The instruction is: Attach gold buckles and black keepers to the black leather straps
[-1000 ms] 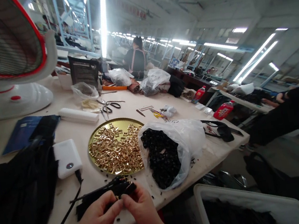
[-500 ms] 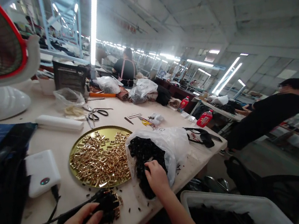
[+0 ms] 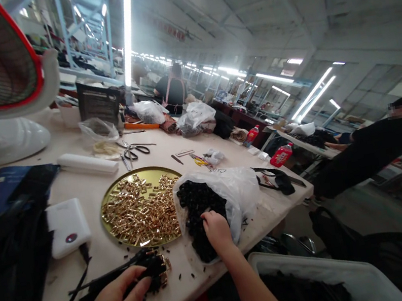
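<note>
My left hand is closed over a bundle of black straps lying on the table, thumb and forefinger apart at its near side. Gold buckles line the bundle's right end. My right hand reaches into the mouth of a clear plastic bag full of small black pieces. Its thumb and fingers are pinched together, and what lies between them is too small to make out. Behind both hands a round golden tray holds a heap of small gold metal fittings.
A white power bank with a cable and a fan stand left. Beyond the tray lie scissors and a white roll. Below the table's right edge is a white bin. A person in black is at the right.
The whole view has shifted, so things sit slightly further right. My right hand stays at the bag's mouth with its fingertips drawn together; my left hand keeps to the strap bundle.
</note>
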`<state>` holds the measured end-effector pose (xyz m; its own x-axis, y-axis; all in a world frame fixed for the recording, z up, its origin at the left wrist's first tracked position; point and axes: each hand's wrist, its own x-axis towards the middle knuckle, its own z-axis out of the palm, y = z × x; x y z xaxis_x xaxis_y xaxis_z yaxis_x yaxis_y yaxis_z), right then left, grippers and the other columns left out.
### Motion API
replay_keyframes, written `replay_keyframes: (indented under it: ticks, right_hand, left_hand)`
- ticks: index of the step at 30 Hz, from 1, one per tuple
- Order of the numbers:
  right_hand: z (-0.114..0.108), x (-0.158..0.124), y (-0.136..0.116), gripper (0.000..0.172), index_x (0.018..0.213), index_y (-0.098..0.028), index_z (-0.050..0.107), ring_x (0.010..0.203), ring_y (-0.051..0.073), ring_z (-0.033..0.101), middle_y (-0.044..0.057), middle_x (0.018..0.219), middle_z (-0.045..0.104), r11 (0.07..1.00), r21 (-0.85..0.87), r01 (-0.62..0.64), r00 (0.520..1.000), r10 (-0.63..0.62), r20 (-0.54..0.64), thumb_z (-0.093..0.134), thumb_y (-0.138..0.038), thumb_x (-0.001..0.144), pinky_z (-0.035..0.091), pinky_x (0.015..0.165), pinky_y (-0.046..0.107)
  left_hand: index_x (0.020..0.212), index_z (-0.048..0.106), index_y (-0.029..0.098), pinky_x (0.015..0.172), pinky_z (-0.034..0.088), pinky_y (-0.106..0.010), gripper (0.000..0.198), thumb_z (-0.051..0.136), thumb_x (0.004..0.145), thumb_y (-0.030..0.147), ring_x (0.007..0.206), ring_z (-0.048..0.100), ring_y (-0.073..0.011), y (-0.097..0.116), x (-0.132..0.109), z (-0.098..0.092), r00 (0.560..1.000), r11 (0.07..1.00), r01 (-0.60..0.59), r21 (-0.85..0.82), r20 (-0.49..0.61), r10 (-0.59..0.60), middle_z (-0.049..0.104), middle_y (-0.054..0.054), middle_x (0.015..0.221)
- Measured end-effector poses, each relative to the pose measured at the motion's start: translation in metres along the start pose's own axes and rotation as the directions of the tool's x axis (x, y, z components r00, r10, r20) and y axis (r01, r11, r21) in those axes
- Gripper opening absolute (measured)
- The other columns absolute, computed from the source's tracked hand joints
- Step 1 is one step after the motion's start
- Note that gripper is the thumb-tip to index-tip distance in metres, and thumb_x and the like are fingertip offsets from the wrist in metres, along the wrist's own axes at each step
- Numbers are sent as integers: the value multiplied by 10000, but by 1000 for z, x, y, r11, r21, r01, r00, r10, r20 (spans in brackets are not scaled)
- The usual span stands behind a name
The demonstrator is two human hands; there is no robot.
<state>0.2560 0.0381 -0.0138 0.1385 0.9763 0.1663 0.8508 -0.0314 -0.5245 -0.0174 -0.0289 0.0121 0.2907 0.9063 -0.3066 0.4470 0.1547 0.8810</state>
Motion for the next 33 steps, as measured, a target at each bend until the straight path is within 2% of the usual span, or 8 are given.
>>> replay_keyframes:
  ticks: [5,7,10,16,21,25,29,33]
  right_hand:
    - [-2,-23,-34,197,914,-161,593,653,134,587,34,763,653,911,408,-53,980,-32,199,467,-284,827,448,608,244]
    - [4,-40,-55,211,851,-154,594,558,105,551,23,705,644,640,724,-260,918,-70,391,556,-348,778,424,539,224]
    - [15,-59,-81,291,803,-137,601,465,77,497,6,606,617,327,812,-484,834,-110,541,662,-396,685,380,480,207]
    - [31,-71,-91,442,926,-132,622,457,81,483,7,593,601,392,808,-440,840,-137,524,573,-521,722,378,473,218]
    - [29,-76,-87,437,1028,-167,629,586,116,515,34,726,600,546,797,-258,897,-172,408,504,-506,782,411,547,250]
    - [24,-79,-87,344,976,-192,663,621,115,505,39,797,582,647,750,-138,840,-325,435,478,-439,824,410,571,251]
    - [31,-78,-91,337,948,-182,639,550,97,476,-3,669,548,531,803,-271,847,-265,461,548,-456,772,391,528,231]
    - [41,-80,-96,315,749,-166,572,475,77,431,-47,543,492,349,846,-403,881,-101,462,653,-460,672,347,466,202]
  left_hand:
    - [830,575,202,523,389,-217,361,431,732,518,509,494,-137,6,3,2,999,1000,-21,-21,-38,20,486,72,493]
    - [835,574,194,507,374,-214,367,409,764,514,505,472,-127,9,5,5,999,997,-50,-50,-15,50,476,70,513]
    - [832,571,178,498,368,-213,365,404,783,499,503,457,-117,11,8,6,996,993,-87,-77,30,90,494,60,568]
    - [775,573,191,507,351,-203,283,397,808,410,518,479,-116,9,0,1,998,996,-65,57,0,65,516,58,579]
    - [755,561,186,484,335,-200,286,387,813,405,491,457,-110,6,-2,1,996,993,-73,93,57,68,476,68,546]
    - [706,533,181,449,319,-196,274,413,795,410,454,413,-100,3,-1,1,984,998,-40,56,174,30,420,82,502]
    - [709,511,183,471,355,-208,262,390,803,396,492,453,-113,8,-3,4,993,998,-59,8,104,58,471,60,558]
    - [968,473,182,619,439,-252,232,388,781,290,652,558,-155,18,-11,5,996,995,-93,-27,2,94,608,1,771]
